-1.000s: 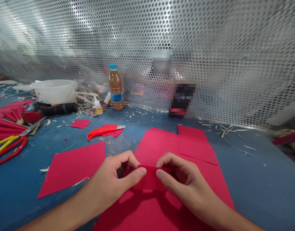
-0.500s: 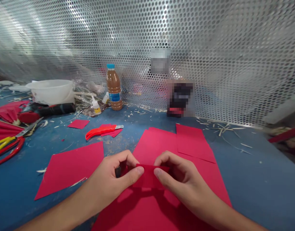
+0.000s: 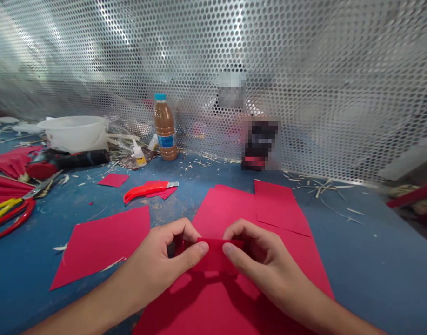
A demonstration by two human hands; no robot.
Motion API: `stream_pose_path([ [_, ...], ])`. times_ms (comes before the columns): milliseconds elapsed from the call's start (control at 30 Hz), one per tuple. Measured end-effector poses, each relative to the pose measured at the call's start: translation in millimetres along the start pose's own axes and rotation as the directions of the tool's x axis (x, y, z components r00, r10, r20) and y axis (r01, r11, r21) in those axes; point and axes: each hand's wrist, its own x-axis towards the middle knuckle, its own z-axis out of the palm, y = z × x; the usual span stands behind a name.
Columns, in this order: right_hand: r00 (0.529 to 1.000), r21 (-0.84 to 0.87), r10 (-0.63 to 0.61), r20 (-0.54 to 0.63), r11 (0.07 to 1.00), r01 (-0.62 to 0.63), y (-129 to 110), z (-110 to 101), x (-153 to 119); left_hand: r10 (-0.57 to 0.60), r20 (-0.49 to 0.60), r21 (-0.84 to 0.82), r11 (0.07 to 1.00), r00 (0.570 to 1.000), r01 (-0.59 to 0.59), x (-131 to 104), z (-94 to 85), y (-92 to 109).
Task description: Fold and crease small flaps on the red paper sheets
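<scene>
Pinching a small red paper piece (image 3: 216, 256) in both hands

Left hand (image 3: 159, 256) is gripping the piece's left part, thumb in front, other fingers curling behind. Right hand (image 3: 274, 263) is mirroring it on the right part, thumb and fingers likewise pinching. Piece is standing up between them, facing the camera, over a large red paper sheet (image 3: 213, 309); can't tell if its lower edge is touching. Something dark is showing inside the left hand's curl, too hidden to identify.

A smaller red paper rectangle (image 3: 281, 204) is lying on the large sheet's far right part. A loose red paper sheet (image 3: 105, 246) is lying on the scuffed blue desk (image 3: 377, 270), left of the left hand. Beyond it, an orange-red-handled cutter (image 3: 147, 190) is resting on red scraps (image 3: 170, 191).

Farther left, scissors with red and yellow handles (image 3: 16, 218) are lying near a black-and-red power tool (image 3: 83, 158). A blue-capped plastic bottle of brown liquid (image 3: 164, 123) is standing upright before a perforated metal panel (image 3: 314, 88).
</scene>
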Motion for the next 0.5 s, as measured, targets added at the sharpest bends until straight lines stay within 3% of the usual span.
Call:
stream_pose_path([
  [500,1.0,0.012,0.014,0.008,1.0,-0.014,-0.7,0.0,-1.3,0.025,-0.004,-0.038,0.999,1.0,-0.025,-0.6,-0.6,-2.1],
])
